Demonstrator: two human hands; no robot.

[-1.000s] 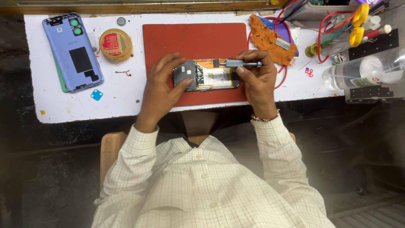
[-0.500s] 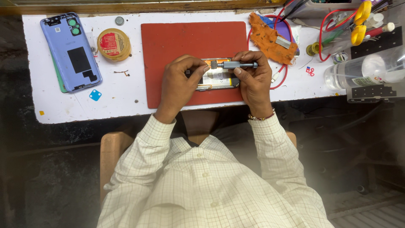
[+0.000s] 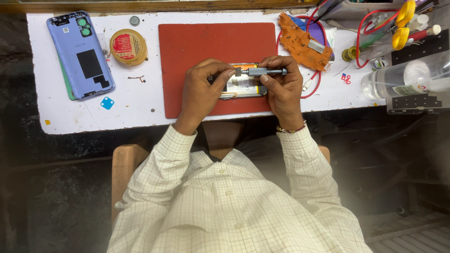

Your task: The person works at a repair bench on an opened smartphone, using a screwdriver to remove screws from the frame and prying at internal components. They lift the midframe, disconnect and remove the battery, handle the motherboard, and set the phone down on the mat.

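Left hand [image 3: 204,89] pinches the opened phone [image 3: 243,84] on the red mat [image 3: 206,47]; right hand [image 3: 281,84] grips a grey screwdriver [image 3: 262,71] at it. Blue back cover [image 3: 79,54] already off, lying well apart; reassembly remains.

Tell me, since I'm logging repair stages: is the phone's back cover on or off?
Off. The blue back cover lies apart on the white table, while the opened phone shows its insides on the red mat.

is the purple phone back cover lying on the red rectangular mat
No, the purple phone back cover lies on the white table, left of the red rectangular mat.
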